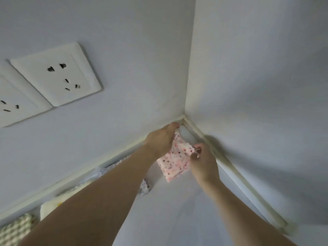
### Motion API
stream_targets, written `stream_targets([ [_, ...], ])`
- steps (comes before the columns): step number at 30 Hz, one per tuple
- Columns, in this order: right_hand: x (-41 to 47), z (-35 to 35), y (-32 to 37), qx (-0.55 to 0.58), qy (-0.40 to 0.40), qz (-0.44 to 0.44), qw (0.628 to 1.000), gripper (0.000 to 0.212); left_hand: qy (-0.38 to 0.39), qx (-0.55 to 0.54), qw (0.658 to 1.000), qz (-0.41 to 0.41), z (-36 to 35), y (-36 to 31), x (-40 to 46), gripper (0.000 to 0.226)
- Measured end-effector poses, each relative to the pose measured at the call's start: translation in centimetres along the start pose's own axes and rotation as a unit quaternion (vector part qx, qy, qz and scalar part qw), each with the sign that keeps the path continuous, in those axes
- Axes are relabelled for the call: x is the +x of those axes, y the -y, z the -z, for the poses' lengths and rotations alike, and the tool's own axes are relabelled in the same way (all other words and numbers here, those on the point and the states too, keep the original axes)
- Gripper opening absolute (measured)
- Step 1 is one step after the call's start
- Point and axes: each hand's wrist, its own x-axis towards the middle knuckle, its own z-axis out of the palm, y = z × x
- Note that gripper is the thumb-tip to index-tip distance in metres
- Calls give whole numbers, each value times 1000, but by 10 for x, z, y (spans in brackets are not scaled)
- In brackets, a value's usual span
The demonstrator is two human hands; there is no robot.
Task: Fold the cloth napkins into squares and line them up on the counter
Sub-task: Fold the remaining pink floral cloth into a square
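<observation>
- The napkin [175, 161] lies on the counter [177, 210] in its far corner, between the left hand [160, 141] and right hand [202, 161].
- Other napkins [19, 228] line the counter's back edge, leftward.
- Sockets [56, 75] sit on the wall above.

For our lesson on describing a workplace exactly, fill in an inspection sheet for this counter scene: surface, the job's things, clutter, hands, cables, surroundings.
Surface: white counter running into a wall corner.
Job's things: pink speckled napkin held at the corner; more cloths along the wall behind the left arm: a grey-dotted cloth, a cream cloth, a green-patterned cloth.
Clutter: nothing seen.
Hands: left hand grips the napkin's far edge; right hand pinches its right edge.
Cables: nothing seen.
Surroundings: two white wall sockets, nothing plugged in; pale walls; sealing strip along the counter's joint with the wall.
</observation>
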Motion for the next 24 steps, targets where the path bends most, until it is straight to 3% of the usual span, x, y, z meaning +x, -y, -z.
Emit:
stream_targets([
  [3,12,-9,-27,-119,-53,110,985,19,15,15,1000,-12,-27,9,10,40],
  [7,9,-23,-49,-222,-125,212,943,24,-71,25,997,-14,-57,17,4,28],
  [10,9,-26,-46,-261,-130,207,934,30,-94,13,995,-22,-60,21,6,29],
  [16,10,-27,-45,-228,-138,212,940,31,-94,54,991,-73,-58,25,12,34],
  [20,11,-25,-45,-212,-136,214,944,32,-70,126,982,-124,-61,31,20,31],
  [24,10,-24,-43,-198,-127,219,947,33,-21,201,973,-109,-47,21,13,47],
])
